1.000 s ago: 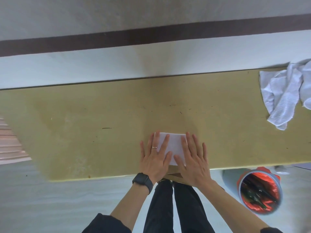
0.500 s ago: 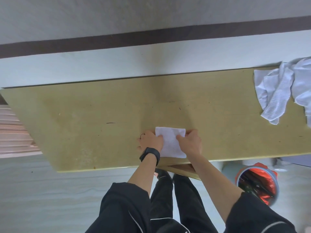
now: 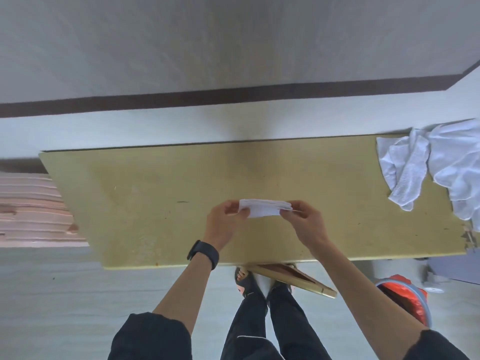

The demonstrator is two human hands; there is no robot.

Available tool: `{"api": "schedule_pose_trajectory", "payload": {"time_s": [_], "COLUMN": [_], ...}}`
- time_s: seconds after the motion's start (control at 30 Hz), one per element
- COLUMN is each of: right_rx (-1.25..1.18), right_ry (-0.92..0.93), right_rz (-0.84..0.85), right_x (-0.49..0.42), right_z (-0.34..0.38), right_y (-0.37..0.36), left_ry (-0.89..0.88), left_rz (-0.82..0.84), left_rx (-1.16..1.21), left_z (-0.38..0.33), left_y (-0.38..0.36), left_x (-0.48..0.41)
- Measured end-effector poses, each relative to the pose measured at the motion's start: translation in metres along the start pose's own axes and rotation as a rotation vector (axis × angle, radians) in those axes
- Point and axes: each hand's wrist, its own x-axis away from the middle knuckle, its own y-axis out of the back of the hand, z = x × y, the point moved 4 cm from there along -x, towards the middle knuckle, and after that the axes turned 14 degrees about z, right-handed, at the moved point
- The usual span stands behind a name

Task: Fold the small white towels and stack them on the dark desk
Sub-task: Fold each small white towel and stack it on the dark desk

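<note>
Left hand [image 3: 224,221] pinches the left end of a folded towel [image 3: 262,211] between thumb and curled fingers. Right hand [image 3: 302,220] pinches the opposite end the same way. The towel spans the gap between the two hands, its stacked layers showing along the top edge, and it looks lifted off the counter [image 3: 155,193] rather than lying flat. A black watch [image 3: 204,254] sits on the left wrist. Under the right forearm, below the counter's near edge, a tan panel [image 3: 293,278] juts out at an angle. Lower right of that hand stands a bin [image 3: 405,300] with a red liner. Far right of the right hand, at the counter's back corner, lies a pile [image 3: 426,167] of unfolded white towels, well apart from the held one. Far left of the left hand, past the counter's end, is a stack of pink slabs [image 3: 31,209].
</note>
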Motion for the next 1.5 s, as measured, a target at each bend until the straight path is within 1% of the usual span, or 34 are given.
{"api": "schedule_pose_trajectory", "payload": {"time_s": [0.13, 0.27, 0.37, 0.47, 0.57, 0.63, 0.7, 0.8, 0.9, 1.1, 1.23, 1.33, 1.5], "right_rx": [0.082, 0.128, 0.178, 0.207, 0.231, 0.252, 0.281, 0.325, 0.369, 0.388, 0.429, 0.448, 0.452], "right_ry": [0.205, 0.401, 0.553, 0.724, 0.833, 0.907, 0.974, 0.997, 0.997, 0.952, 0.972, 0.988, 1.027], "right_rz": [-0.016, 0.028, 0.075, 0.091, 0.113, 0.131, 0.157, 0.253, 0.406, 0.754, 0.981, 1.152, 1.371], "right_x": [0.027, 0.06, 0.086, 0.114, 0.143, 0.163, 0.179, 0.205, 0.238, 0.328, 0.417, 0.505, 0.652], "right_z": [0.067, 0.146, 0.198, 0.238, 0.258, 0.26, 0.255, 0.233, 0.205, 0.144, 0.093, 0.045, -0.042], "right_y": [0.017, 0.021, 0.014, -0.003, -0.026, -0.043, -0.061, -0.092, -0.131, -0.233, -0.311, -0.37, -0.455], "left_ry": [-0.191, -0.353, -0.453, -0.532, -0.578, -0.559, -0.525, -0.427, -0.344, -0.237, -0.162, -0.094, 0.004], "left_rz": [-0.04, -0.123, -0.266, -0.45, -0.655, -0.77, -0.864, -0.979, -1.069, -1.318, -1.541, -1.722, -1.93], "left_rx": [0.01, 0.006, 0.029, 0.066, 0.083, 0.101, 0.111, 0.155, 0.264, 0.463, 0.532, 0.573, 0.572], "left_z": [-0.056, -0.12, -0.158, -0.183, -0.19, -0.182, -0.168, -0.132, -0.082, 0.024, 0.1, 0.162, 0.256], "left_y": [0.035, 0.07, 0.091, 0.097, 0.091, 0.085, 0.077, 0.066, 0.057, 0.037, 0.018, -0.002, -0.04], "left_x": [0.042, 0.091, 0.132, 0.179, 0.226, 0.255, 0.282, 0.326, 0.373, 0.493, 0.598, 0.692, 0.845]}}
